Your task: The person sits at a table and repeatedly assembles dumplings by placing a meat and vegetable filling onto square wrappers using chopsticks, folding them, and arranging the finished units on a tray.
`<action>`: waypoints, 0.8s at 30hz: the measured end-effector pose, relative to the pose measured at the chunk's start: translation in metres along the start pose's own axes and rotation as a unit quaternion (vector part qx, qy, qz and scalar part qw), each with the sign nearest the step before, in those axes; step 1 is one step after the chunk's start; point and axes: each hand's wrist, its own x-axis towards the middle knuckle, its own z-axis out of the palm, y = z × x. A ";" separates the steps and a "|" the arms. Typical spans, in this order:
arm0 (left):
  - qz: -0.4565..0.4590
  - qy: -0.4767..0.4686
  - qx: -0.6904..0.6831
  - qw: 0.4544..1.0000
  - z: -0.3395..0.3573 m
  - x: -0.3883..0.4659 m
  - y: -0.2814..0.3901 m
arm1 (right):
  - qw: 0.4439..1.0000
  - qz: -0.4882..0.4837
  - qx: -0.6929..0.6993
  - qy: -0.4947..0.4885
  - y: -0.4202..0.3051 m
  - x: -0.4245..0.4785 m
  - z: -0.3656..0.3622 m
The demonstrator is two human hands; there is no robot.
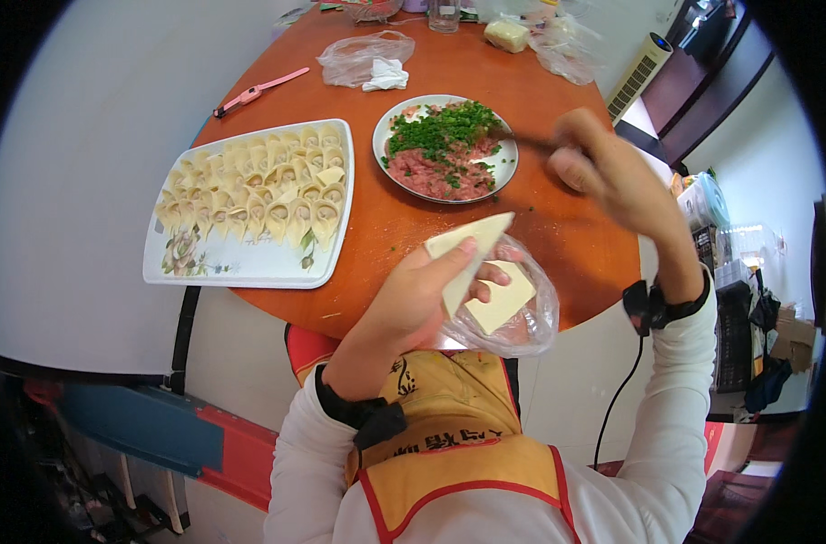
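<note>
My left hand (430,285) holds a square dough wrapper (470,255) between thumb and fingers. Below it, more wrappers (504,299) lie on a clear plastic bag (542,319) at the table's near edge. My right hand (596,166), blurred, grips a thin dark utensil (532,141) whose tip reaches into the filling at the right of a round white plate (508,178). Raw minced meat (423,175) and chopped green onion (440,132) cover that plate. Folded wontons (256,183) stand in rows on a white flowered tray (270,268) at the left.
A pink wristband (260,90) lies at the back left of the wooden table (447,75). Near the back are a plastic bag (365,51), crumpled tissue (387,75), a glass (444,15) and a wrapped pale block (507,35). A tower fan (641,75) stands beyond the right edge.
</note>
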 end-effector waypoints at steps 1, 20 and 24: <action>0.001 0.021 -0.012 1.000 -0.003 0.000 -0.001 | 0.994 0.091 -0.050 0.025 0.012 -0.002 -0.010; 0.077 0.117 -0.137 0.981 0.000 0.024 -0.001 | 0.945 0.199 -0.260 -0.019 0.084 -0.030 -0.055; 0.097 0.136 -0.115 0.979 0.008 0.025 0.004 | 0.961 0.139 -0.236 0.042 0.062 -0.037 -0.037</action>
